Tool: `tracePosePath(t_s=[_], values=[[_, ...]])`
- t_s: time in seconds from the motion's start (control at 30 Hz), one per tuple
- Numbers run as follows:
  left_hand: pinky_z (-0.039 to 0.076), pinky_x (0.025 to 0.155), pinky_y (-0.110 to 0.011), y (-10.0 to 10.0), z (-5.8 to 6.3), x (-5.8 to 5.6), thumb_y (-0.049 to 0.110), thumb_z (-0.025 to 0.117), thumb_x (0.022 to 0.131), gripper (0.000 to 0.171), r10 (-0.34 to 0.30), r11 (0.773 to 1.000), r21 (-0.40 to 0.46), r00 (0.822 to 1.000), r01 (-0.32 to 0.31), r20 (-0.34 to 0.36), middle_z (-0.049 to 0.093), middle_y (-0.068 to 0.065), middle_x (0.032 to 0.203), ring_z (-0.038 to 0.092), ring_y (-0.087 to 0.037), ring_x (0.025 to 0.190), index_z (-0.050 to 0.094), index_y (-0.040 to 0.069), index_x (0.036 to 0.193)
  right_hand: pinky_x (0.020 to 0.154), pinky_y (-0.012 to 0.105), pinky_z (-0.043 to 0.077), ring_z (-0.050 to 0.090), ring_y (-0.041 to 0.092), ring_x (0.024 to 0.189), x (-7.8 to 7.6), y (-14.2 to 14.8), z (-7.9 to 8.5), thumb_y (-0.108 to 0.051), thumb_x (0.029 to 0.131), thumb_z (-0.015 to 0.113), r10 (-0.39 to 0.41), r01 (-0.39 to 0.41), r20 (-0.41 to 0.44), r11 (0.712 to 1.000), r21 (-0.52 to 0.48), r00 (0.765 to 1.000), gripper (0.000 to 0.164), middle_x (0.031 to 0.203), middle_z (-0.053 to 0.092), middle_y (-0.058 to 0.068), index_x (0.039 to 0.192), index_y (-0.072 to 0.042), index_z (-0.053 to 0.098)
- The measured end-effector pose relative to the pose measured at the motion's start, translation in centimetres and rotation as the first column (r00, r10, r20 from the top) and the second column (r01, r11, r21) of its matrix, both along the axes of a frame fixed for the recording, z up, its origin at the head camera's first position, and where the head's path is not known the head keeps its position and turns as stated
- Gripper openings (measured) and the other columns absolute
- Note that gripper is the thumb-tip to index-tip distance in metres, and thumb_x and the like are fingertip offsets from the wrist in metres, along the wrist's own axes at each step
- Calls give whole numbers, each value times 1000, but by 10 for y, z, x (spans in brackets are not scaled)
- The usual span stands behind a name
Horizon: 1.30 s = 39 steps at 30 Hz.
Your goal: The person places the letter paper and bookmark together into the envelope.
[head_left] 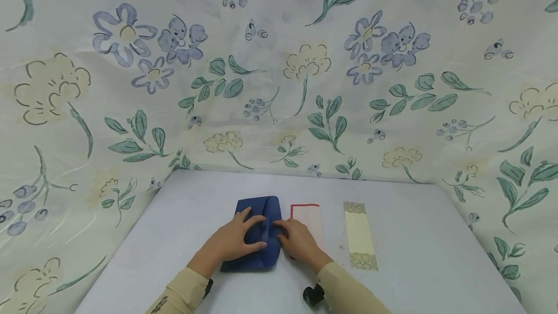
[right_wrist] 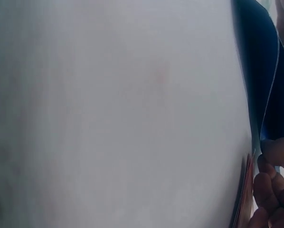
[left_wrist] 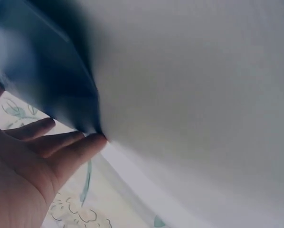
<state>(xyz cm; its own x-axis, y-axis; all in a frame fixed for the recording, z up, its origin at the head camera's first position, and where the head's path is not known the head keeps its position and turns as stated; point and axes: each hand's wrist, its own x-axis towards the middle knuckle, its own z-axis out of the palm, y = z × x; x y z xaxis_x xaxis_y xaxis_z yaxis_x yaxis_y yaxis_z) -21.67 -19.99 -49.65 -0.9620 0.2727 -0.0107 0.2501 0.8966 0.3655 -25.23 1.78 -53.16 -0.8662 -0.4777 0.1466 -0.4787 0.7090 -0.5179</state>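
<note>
A dark blue envelope (head_left: 272,248) lies on the white table, its flap side up and the flap toward the right. My left hand (head_left: 235,240) rests on the envelope's body with its fingers spread, the thumb and forefinger reaching the flap fold. In the left wrist view, fingertips of the left hand (left_wrist: 42,161) touch the blue paper (left_wrist: 61,80). My right hand (head_left: 302,242) pinches the flap's right edge between thumb and fingers. In the right wrist view, the right hand (right_wrist: 277,166) shows its thumb on the blue flap (right_wrist: 260,71) and its other fingers curled below.
Just right of the envelope, partly under the right hand, lies a pale card (head_left: 306,212) with a red border. Farther right is a cream strip (head_left: 360,236) with glittery gold ends. A small black object (head_left: 314,295) is beside the right sleeve. Floral sheeting (head_left: 270,154) rises behind the table.
</note>
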Motion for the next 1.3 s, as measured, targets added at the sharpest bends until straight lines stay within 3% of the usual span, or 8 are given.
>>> tracePosePath(t_s=[0.23,0.57,0.77,1.13,1.3], values=[[47,96,-68,-6,2,0,73,82,66,98,-9,1000,23,998,8,57,28,-26,162,46,-56,132,47,34,150,65,25,45,50,8,72,-1,2,0,-12,93,73,10,-10,-30,1000,7,1000,33,83,58,-4,126,-11,71],[45,98,-69,-13,2,-2,63,95,50,126,-66,995,79,994,59,89,18,-30,164,38,-58,138,36,28,156,66,26,44,49,9,72,-2,4,0,-11,92,73,17,-17,-60,1000,6,998,33,81,58,-4,124,-12,72],[45,99,-68,-13,3,-1,62,96,49,130,-79,994,80,992,71,100,15,-31,164,33,-60,139,32,27,157,68,27,46,51,10,74,-3,3,0,-12,92,73,11,-10,-54,1000,23,998,32,85,61,-2,125,-12,72],[47,96,-66,-15,3,1,66,93,52,131,-78,993,94,993,70,86,14,-31,164,43,-58,134,29,24,158,69,29,48,53,12,76,-2,0,1,-13,91,73,-22,23,-54,999,25,998,33,86,63,-1,124,-13,72],[47,97,-67,-15,2,1,67,93,52,131,-75,993,95,994,68,80,14,-30,164,42,-57,135,29,24,158,74,34,51,57,14,81,-2,0,0,-15,91,74,-52,54,-62,998,33,997,33,96,67,2,124,-17,73]])
